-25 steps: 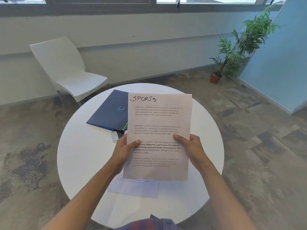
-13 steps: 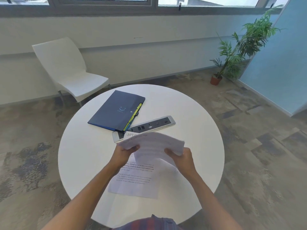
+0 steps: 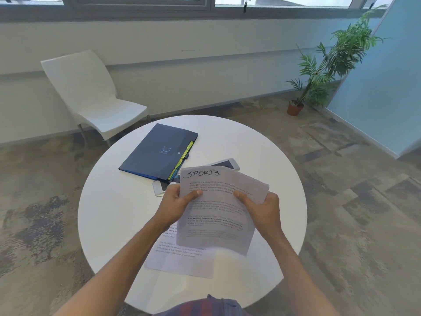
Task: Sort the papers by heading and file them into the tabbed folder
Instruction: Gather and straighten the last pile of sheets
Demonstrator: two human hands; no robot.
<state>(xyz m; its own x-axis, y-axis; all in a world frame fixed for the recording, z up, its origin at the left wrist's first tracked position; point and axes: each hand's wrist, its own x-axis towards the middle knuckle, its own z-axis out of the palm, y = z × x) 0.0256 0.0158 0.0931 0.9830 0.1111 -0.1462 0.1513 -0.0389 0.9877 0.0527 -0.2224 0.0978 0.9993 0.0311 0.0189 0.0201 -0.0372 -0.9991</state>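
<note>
Two hands raised over round white table (image 3: pixel 109 215), left hand (image 3: pixel 175 204) and right hand (image 3: pixel 262 208) each pinching a side of SPORTS sheet (image 3: pixel 218 215), more printed paper (image 3: pixel 182 258) flat beneath, closed blue tabbed folder (image 3: pixel 157 153) beyond, overlapping white power strip (image 3: pixel 227 164).
</note>
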